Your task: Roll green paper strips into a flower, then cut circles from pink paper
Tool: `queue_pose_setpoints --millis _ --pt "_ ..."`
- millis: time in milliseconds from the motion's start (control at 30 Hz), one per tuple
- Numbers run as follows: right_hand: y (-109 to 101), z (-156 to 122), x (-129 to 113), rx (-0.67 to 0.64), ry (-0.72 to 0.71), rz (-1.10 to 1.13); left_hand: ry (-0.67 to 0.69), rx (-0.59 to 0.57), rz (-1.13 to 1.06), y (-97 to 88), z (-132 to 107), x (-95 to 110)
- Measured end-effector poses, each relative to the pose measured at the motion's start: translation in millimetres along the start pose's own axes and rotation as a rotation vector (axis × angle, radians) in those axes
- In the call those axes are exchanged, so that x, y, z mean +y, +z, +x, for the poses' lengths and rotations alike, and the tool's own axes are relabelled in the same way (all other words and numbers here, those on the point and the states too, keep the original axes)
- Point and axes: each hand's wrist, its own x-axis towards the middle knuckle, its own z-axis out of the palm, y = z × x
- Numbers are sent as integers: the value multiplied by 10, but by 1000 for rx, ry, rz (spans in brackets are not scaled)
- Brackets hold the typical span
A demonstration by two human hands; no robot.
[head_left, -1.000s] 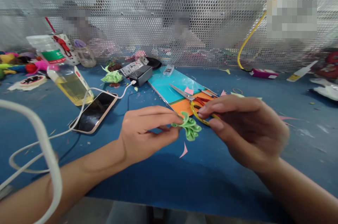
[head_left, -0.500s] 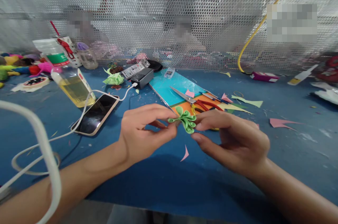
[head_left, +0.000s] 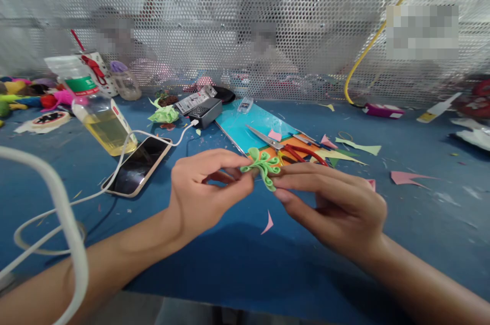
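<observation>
A small green piece with several curled loops, like a folded felt or foam flower, is held up over the table between my hands. My left hand pinches its gathered left side between thumb and fingertips. At its lower right edge, my right hand has its thumb and index finger closed on a curled loop. Just behind the piece lie red-handled scissors, their blades pointing away to the left. They rest on blue and orange sheets. A pink paper scrap lies below the hands.
To the left are a phone, a bottle of yellow liquid and a looping white cable. A black charger box stands behind. Paper scraps and a glue bottle lie right. A perforated metal screen closes the back.
The green piece has turned slightly and shifted a little left, so its loops show more spread out. My right hand has moved slightly left with its fingers closer to the loops.
</observation>
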Motion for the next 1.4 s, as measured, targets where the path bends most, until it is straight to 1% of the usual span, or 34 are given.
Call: queue_pose_setpoints --millis 167,233,367,433,500,533,600,700,767,833,900,1033,1133,1200,1333,1400 --pt "14 -15 15 -9 33 -47 -120 14 -30 10 13 33" --pt "27 -24 39 -32 62 -63 -233 16 -52 14 20 60" --pt "56 -56 65 -74 71 -91 -544 -31 -74 11 47 105" --pt "60 -67 54 -79 71 -104 -629 -63 -105 8 58 111" --pt "56 -62 32 -80 94 -106 -657 -82 -108 7 57 110" --pt "53 -52 21 -79 119 -97 -644 -86 -95 8 51 109" --pt "50 -23 3 -95 203 -69 -571 -83 -52 11 30 104" --pt "57 17 -13 -137 337 -31 -386 -88 22 15 -7 82" --pt "63 23 -22 -128 374 -11 -244 -114 61 13 -23 59" --pt "65 10 -29 -84 374 -2 -117 -154 78 4 -26 39" --pt "59 -14 -25 -31 352 -7 -35 -194 74 -10 -20 29" --pt "43 -64 25 80 318 10 56 -253 80 -39 -5 25" --pt "34 -83 67 94 325 14 102 -280 90 -51 -2 11" --pt "21 -75 75 72 282 -33 102 -299 78 -54 -1 -1" --pt "-47 -14 58 -34 3 -238 73 -339 59 -59 8 -16" --pt "-87 7 54 -84 -92 -345 23 -370 56 -62 15 -18"
